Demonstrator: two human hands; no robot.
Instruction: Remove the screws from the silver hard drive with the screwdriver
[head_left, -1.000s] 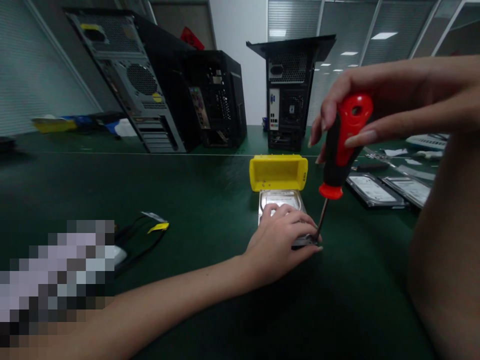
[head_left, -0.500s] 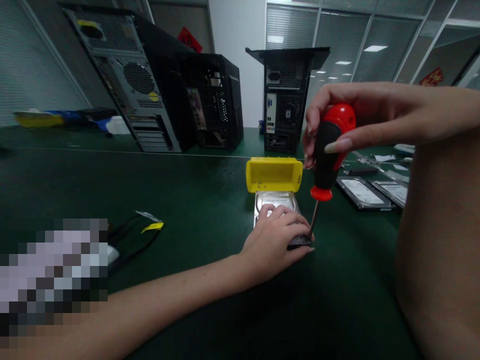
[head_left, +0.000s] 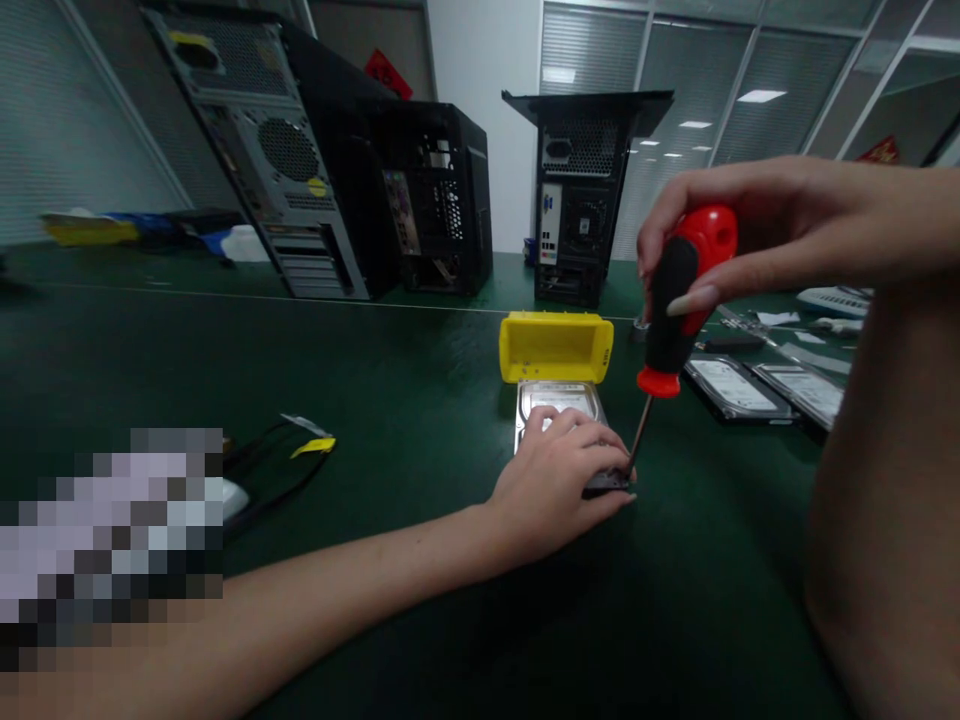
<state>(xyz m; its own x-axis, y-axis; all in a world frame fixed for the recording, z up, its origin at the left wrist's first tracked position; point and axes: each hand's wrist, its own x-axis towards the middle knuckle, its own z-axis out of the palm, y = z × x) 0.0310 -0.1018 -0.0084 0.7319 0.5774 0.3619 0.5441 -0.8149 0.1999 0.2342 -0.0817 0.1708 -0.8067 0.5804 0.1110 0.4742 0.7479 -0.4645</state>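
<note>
Open green table (head_left: pixel 420 400) left of hard drive (head_left: pixel 559 398): wide path, until cables (head_left: pixel 285 470) farther left. Yellow box (head_left: pixel 556 347) just behind hard drive blocks far side. Spare drives (head_left: pixel 739 388) lie right, narrow gap between. Left hand (head_left: pixel 559 490) clamped over hard drive's near end. Screwdriver (head_left: pixel 679 310), gripped by right hand (head_left: pixel 757 215), slants above right corner. Computer towers (head_left: pixel 585 190) well back.
</note>
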